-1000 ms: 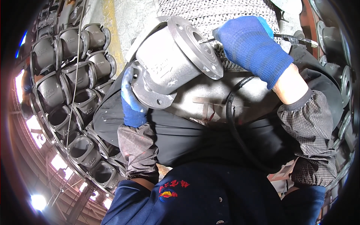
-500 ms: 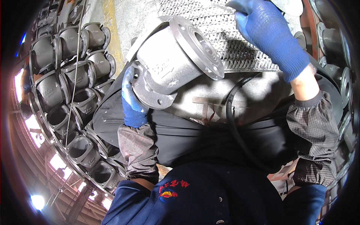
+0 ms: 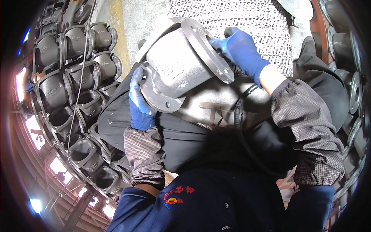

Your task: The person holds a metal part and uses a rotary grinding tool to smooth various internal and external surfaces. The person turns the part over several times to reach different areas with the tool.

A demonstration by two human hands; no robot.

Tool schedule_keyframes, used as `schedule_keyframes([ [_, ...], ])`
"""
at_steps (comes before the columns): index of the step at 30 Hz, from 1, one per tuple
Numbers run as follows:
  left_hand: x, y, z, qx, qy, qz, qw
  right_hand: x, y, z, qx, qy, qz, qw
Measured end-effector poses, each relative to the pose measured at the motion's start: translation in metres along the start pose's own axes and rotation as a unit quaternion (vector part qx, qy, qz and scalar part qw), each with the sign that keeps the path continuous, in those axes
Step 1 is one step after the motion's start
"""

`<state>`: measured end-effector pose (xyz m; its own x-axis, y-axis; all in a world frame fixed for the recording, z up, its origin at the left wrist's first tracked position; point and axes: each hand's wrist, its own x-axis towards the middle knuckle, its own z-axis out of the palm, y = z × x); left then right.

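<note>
Valve body point(image 3: 177, 65) rests between left hand point(image 3: 139, 102) and right hand point(image 3: 239, 50).

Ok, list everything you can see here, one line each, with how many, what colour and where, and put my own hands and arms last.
Flanged valve body: one, grey cast metal, tilted across the lap at centre.
Stacked valve bodies: many, dark grey, in rows on the left.
More flanged castings: several, grey, along the right edge.
Mesh mat: one, pale grey, upper centre behind the casting.
Hose: one, black, curving down below the right wrist.
Apron: one, black, over the lap.
Sleeve covers: two, grey checked, on both forearms.
Left hand: blue glove, gripping the casting's lower flange.
Right hand: blue glove, at the upper flange's face.
</note>
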<state>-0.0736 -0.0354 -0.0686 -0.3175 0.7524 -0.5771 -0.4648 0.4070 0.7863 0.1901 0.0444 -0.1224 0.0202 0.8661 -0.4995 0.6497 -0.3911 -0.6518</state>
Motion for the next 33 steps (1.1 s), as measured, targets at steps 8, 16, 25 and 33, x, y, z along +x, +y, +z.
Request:
schedule_keyframes([
  [8, -0.013, 0.005, 0.009, -0.016, -0.033, 0.020, 0.999, -0.014, 0.005, -0.038, 0.311, -0.003, 0.022, 0.950],
  [16, -0.027, 0.020, 0.036, -0.049, -0.087, 0.045, 0.994, -0.053, -0.020, -0.038, 0.360, -0.011, -0.084, 0.929],
  [25, -0.040, 0.014, 0.050, 0.107, -0.099, 0.208, 0.967, -0.060, 0.012, -0.027, 0.351, 0.000, -0.076, 0.933],
  [33, -0.045, 0.022, 0.069, 0.396, -0.141, 0.506, 0.753, -0.044, 0.062, -0.030, 0.206, 0.026, -0.259, 0.943],
])
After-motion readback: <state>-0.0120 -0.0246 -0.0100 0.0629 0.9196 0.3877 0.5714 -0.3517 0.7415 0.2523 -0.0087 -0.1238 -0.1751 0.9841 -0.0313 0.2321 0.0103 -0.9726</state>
